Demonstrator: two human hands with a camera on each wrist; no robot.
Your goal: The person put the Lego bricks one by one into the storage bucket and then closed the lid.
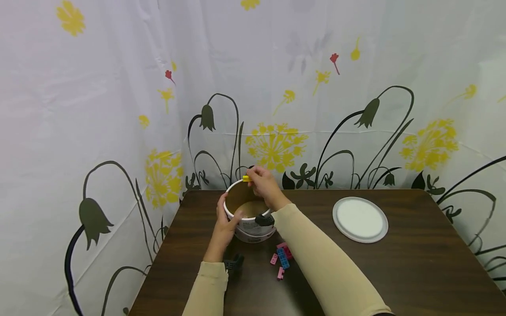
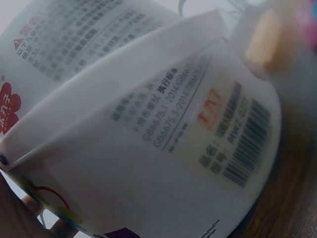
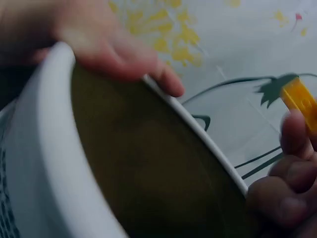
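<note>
A white tub [image 1: 253, 226] with a brown inside stands tilted on the table, its mouth facing me. In the left wrist view, printed text and a barcode cover its side, and one printed wall [image 2: 99, 29] rises above a white rim band [image 2: 114, 94], like two tubs nested. My left hand [image 1: 226, 226] grips the tub's left side, thumb over the near rim. At the far rim, my right hand [image 1: 264, 186] pinches a yellow toy brick [image 1: 247, 178] between thumb and fingers. The right wrist view shows that brick [image 3: 299, 101] above the rim.
Several pink bricks [image 1: 274, 259] and a blue brick [image 1: 283, 258] lie on the dark wooden table [image 1: 308, 219] in front of the tub. A round white lid [image 1: 360, 219] lies to the right. Behind the table hangs a flower-patterned curtain [image 1: 253, 87].
</note>
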